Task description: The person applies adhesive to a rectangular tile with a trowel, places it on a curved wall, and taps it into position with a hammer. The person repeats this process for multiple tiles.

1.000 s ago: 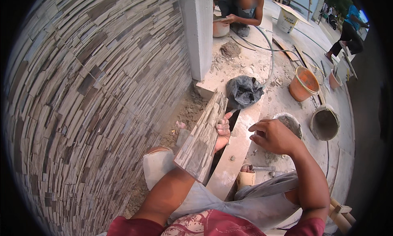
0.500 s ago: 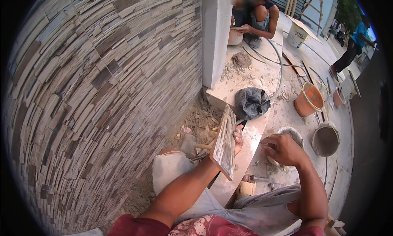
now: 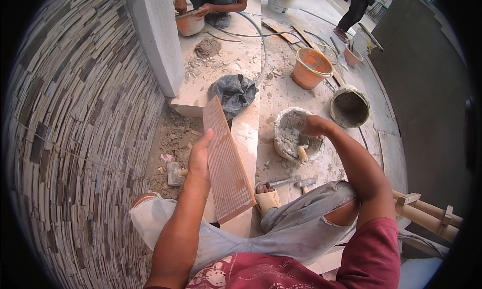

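My left hand [image 3: 200, 156] grips a long narrow tile [image 3: 227, 161] by its left edge. The tile is tilted, and its ribbed, reddish-brown back faces me. Over a white bucket [image 3: 277, 138] of wet grey mortar [image 3: 288, 133], my right hand [image 3: 315, 127] reaches down with curled fingers. What those fingers hold, if anything, is hard to make out. Beside them in the mortar rests a tool with a pale wooden handle [image 3: 302, 154], its other end partly covered. A black plastic bag [image 3: 233, 93] lies just beyond the tile.
A stone-patterned wall [image 3: 85, 123] and a pale pillar [image 3: 156, 43] stand left. An orange bucket [image 3: 311, 68] and a mortar-stained bucket [image 3: 350, 107] stand beyond. A hammer [image 3: 305, 182] lies near my foot. One co-worker's hands [image 3: 201, 10] hold a basin; another person stands far right.
The tile has turned from its stone-patterned face to its ribbed back. My right hand has moved from above the bucket's near side down to the mortar. The view has swung right.
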`<state>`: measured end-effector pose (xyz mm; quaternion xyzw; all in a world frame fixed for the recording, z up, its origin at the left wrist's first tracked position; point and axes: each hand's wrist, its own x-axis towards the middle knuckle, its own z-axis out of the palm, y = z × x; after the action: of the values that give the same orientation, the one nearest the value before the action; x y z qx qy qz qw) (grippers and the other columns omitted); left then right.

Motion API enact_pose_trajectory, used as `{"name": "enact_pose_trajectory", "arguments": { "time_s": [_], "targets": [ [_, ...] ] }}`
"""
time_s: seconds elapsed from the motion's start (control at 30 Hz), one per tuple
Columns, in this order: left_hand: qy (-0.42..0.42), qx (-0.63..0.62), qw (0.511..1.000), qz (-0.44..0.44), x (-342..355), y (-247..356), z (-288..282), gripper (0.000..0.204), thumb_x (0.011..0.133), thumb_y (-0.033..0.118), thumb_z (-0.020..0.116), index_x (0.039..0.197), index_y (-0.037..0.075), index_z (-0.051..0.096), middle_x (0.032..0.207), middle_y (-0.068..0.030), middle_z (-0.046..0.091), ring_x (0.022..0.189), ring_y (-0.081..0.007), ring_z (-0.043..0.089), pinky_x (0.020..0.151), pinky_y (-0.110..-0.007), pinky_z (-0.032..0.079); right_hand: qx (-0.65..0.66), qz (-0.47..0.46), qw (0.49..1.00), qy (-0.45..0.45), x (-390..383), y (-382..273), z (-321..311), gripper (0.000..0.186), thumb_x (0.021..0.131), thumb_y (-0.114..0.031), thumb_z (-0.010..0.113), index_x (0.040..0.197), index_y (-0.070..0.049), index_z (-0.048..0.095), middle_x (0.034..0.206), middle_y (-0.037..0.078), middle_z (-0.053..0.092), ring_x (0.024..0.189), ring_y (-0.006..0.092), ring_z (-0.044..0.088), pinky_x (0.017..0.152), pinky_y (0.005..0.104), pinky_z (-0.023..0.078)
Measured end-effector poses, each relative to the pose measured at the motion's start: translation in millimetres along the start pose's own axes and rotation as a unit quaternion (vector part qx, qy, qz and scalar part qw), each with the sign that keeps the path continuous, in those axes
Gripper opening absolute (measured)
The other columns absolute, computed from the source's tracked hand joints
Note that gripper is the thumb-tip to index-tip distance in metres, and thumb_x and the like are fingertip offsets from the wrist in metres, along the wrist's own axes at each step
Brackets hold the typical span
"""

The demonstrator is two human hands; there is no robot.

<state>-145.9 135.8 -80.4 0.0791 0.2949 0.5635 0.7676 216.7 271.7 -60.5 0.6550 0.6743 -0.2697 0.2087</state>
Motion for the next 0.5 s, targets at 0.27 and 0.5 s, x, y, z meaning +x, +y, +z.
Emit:
{"name": "enact_pose_trajectory", "arguments": {
  "time_s": [0.27,0.5],
  "targets": [
    [0.003,-0.071,0.997,0.001,-7,5,0,0.043,0.104,0.035,0.044,0.133,0.004,0.049,0.126,-0.0143,0.059,0.117,-0.0314,0.055,0.106,-0.05,0.04,-0.131,0.02,0.99,-0.052,60,30,92,0.048,0.08,-0.04,0.064,0.104,0.0,0.073,0.106,0.02,0.071,0.1,0.0336,0.069,0.086,0.039,0.055],
    [-0.019,-0.04,0.998,0.045,-18,20,6,0.051,0.103,0.038,0.045,0.14,0.004,0.043,0.135,-0.0144,0.053,0.126,-0.0313,0.049,0.11,-0.049,0.035,-0.201,0.041,0.977,-0.055,68,36,66,0.036,0.078,-0.026,0.065,0.108,-0.007,0.074,0.112,0.014,0.072,0.105,0.0303,0.069,0.083,0.0411,0.056]
  ]
}}
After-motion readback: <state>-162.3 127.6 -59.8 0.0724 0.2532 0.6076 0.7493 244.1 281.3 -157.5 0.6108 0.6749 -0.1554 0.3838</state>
